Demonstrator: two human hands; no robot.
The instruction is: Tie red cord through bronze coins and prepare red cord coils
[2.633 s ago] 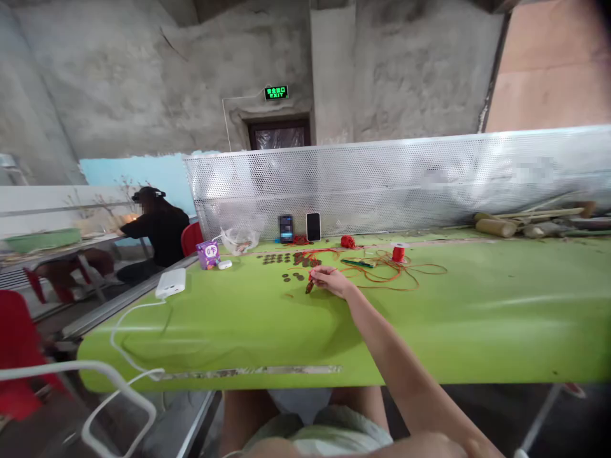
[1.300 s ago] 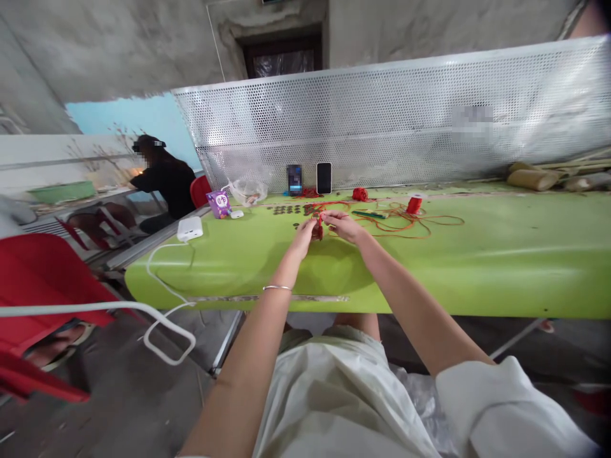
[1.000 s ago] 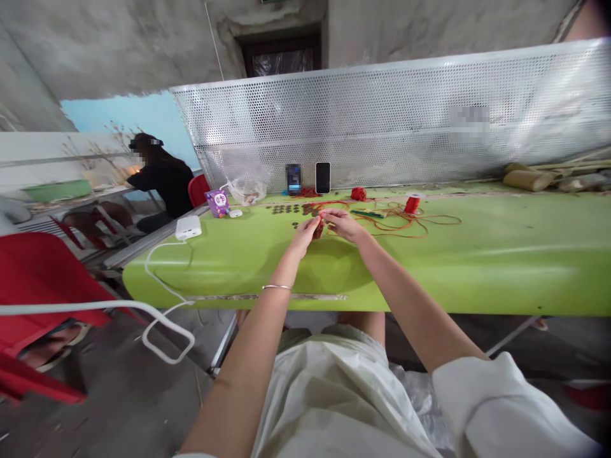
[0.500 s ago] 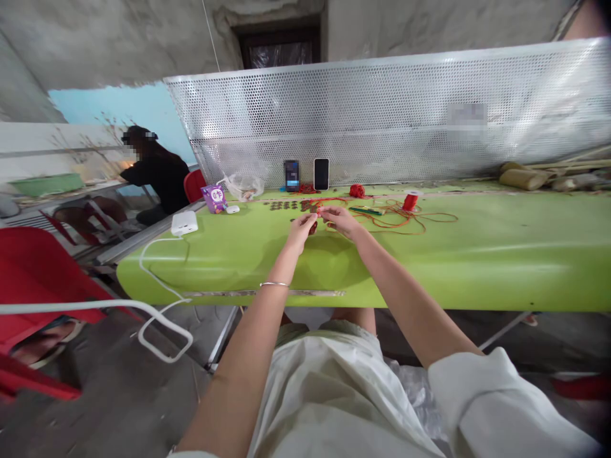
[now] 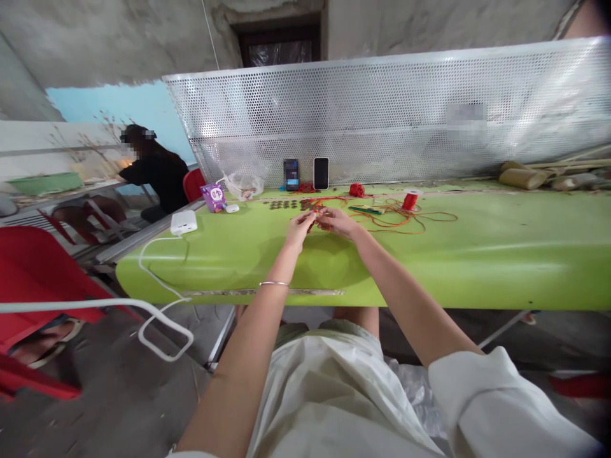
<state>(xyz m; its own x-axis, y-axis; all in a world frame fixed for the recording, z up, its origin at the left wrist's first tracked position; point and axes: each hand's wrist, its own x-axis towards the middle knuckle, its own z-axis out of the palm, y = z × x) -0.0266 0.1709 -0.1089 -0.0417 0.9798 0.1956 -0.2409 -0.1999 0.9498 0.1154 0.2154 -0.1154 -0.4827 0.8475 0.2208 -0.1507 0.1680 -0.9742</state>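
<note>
Thin bright-red cord point(image 5: 316, 215), partly hidden (a dark reddish bit point(image 5: 311, 226) beneath), pinched in left hand point(image 5: 299, 228) and right hand point(image 5: 338, 222).

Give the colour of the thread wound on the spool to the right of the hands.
The thread on the spool is red, as the head view shows.

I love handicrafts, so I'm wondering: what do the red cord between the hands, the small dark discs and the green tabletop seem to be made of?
Red cord: probably textile fibre, thin and pliable; finish too small to judge.
Small dark discs: perhaps metal, being brownish and matte, though uncertain.
Green tabletop: likely smooth plastic sheeting, given its soft sheen and rounded edge.
</note>
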